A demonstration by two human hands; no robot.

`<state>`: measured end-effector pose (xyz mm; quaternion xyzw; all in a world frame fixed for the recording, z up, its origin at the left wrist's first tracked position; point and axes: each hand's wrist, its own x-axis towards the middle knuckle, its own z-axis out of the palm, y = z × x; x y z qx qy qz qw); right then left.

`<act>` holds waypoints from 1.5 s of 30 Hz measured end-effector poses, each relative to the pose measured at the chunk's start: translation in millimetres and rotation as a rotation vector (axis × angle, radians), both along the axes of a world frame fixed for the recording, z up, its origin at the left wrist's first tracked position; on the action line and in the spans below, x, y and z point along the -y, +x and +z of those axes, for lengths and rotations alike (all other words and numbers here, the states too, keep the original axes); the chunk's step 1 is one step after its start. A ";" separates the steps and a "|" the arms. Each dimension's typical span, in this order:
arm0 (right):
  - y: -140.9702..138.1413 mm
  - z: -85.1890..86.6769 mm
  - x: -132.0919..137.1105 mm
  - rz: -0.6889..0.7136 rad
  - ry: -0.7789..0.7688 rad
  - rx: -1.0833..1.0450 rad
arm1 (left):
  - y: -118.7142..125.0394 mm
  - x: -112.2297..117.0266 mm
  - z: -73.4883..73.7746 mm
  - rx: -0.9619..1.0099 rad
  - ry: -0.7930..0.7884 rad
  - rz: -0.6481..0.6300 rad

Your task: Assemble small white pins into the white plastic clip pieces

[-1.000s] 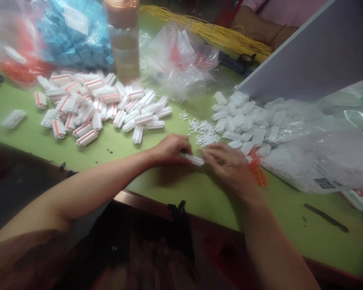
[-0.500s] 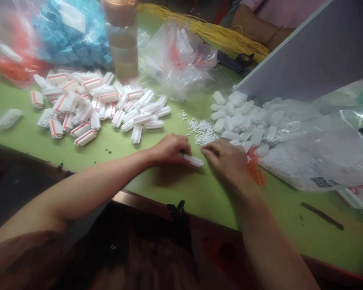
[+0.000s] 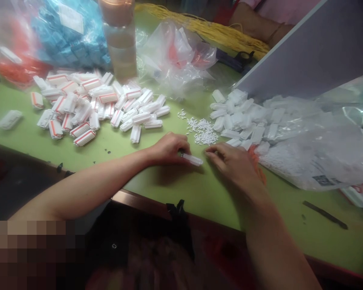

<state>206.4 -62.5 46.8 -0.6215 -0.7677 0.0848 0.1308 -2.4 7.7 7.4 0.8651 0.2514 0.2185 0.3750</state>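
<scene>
My left hand is closed around a white plastic piece, long and narrow, whose free end points right over the green table. To its right, my right hand has thumb and forefinger pinched together; whatever lies between the fingertips is too small to make out. Just beyond the right fingertips is a scatter of tiny white pins. Past my left hand lies a heap of white blocks, several with an orange-red stripe. Orange parts show partly behind my right hand.
Plain white blocks and a clear bag lie at the right, beside a grey panel. A thin dark blade-like strip is near the front. Behind stand a bottle and a bag of blue parts. Another person's arm shows beyond.
My right hand has shifted slightly right and toward me, away from the tiny white pins, fingers still pinched. My left hand stays almost in place with the white piece.
</scene>
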 end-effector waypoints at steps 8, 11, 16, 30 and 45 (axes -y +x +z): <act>-21.0 7.6 12.7 -0.024 -0.042 -0.299 | 0.6 0.9 -0.1 0.007 -0.010 0.012; -19.1 3.3 11.6 -0.014 -0.024 -0.286 | 0.4 0.6 -1.2 0.017 -0.001 0.012; -20.6 -4.8 8.3 0.103 0.045 -0.293 | 1.2 0.5 -2.9 0.025 0.010 0.013; -24.7 -12.9 9.6 0.236 0.395 0.012 | 2.0 1.2 -5.4 0.008 0.019 0.040; -7.8 -1.7 10.8 0.309 0.300 -0.042 | 1.3 1.2 -2.9 0.030 -0.018 0.036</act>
